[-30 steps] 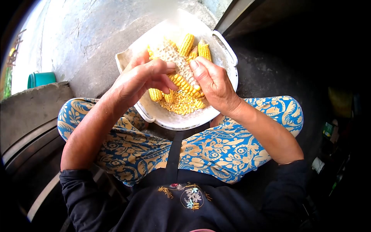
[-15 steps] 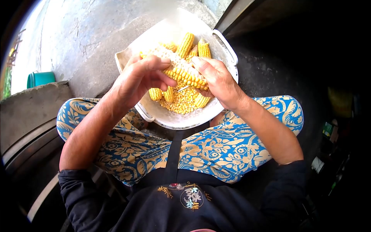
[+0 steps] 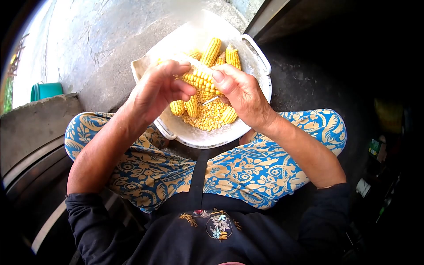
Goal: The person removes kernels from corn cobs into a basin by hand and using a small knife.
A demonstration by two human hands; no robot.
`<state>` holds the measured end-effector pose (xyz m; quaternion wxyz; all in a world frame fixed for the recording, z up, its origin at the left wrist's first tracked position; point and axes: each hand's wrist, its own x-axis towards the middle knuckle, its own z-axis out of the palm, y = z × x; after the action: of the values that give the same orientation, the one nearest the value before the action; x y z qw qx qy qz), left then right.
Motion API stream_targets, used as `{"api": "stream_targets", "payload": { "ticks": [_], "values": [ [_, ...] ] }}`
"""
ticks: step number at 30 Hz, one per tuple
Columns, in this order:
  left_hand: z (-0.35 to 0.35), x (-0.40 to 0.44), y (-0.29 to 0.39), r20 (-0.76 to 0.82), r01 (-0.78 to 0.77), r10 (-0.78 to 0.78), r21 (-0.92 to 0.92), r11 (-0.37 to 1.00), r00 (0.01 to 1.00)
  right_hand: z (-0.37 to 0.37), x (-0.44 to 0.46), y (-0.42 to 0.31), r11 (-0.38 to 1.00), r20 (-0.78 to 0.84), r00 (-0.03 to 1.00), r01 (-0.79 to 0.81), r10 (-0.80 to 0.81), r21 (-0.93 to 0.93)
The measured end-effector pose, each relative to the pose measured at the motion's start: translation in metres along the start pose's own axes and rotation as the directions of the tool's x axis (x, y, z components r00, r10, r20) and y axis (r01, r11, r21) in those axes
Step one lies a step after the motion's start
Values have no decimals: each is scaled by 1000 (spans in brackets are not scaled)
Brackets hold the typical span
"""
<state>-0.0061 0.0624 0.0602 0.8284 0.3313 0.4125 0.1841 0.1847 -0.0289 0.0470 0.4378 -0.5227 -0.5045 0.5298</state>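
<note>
A partly stripped corn cob (image 3: 199, 79) lies across between my hands, its rows of yellow kernels facing me. My left hand (image 3: 162, 84) is curled round the cob's left end, thumb on top. The other end is in my right hand (image 3: 238, 90), whose thumb presses on the kernels. Below the cob, a white basin (image 3: 192, 138) holds loose yellow kernels (image 3: 205, 115) and several whole cobs, one of them near the back (image 3: 211, 52). A thin pale metallic object (image 3: 210, 100) lies over the kernels.
The basin sits on a grey concrete floor (image 3: 106, 57) between my crossed legs in patterned cloth (image 3: 260, 172). A green bucket (image 3: 47, 91) stands at the left behind a low concrete ledge (image 3: 39, 119). A door frame edge (image 3: 270, 17) rises beyond the basin.
The cob has turned in my hands, so kernel rows show where the bare honeycomb-like side faced up. It has also shifted slightly up and left since half a second ago.
</note>
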Motion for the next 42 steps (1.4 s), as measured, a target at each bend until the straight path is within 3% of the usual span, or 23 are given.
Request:
{"api": "stream_targets", "payload": {
  "ticks": [3,4,5,6,8,12,14,18,24,27,34,37,39,42],
  "values": [
    [6,-3,-1,-12,-23,24,34,999,1000,2,0,6,992,-115,993,-24,38,120],
    [6,-2,-1,-12,-24,24,33,999,1000,4,-1,-1,957,-111,980,-132,165,257],
    [5,-2,-1,-19,-20,21,36,999,1000,5,-1,-4,892,-89,954,-233,288,388],
    [4,-1,0,-25,-16,17,39,999,1000,3,-1,-3,891,-87,954,-234,288,388],
    [2,-1,1,-13,-34,35,54,998,999,-3,2,1,738,90,923,-355,374,574],
    [0,0,3,-13,-61,62,58,996,998,-9,2,-4,728,170,950,-309,260,613],
    [-6,3,2,-27,-69,69,33,997,997,-11,0,-10,895,139,980,-190,145,404],
    [-5,1,-1,-68,-54,54,9,999,996,-7,-1,-8,917,107,981,-187,159,353],
    [-4,5,0,-63,-38,41,43,998,997,0,-2,-7,886,-19,972,-205,234,416],
    [-3,5,1,-84,-37,42,60,997,996,3,-2,-2,925,-44,991,-105,130,366],
    [2,2,1,-83,-99,109,116,988,991,-4,-3,0,877,39,970,-235,242,420],
    [-2,1,1,-29,-161,165,92,983,986,-9,-4,-5,789,41,960,-252,277,560],
    [-5,1,3,45,-200,197,79,977,979,-12,-4,-11,723,149,951,-302,270,621],
    [-5,2,5,9,-184,184,93,979,983,-12,-1,-8,775,102,971,-234,216,586]
  ]
}}
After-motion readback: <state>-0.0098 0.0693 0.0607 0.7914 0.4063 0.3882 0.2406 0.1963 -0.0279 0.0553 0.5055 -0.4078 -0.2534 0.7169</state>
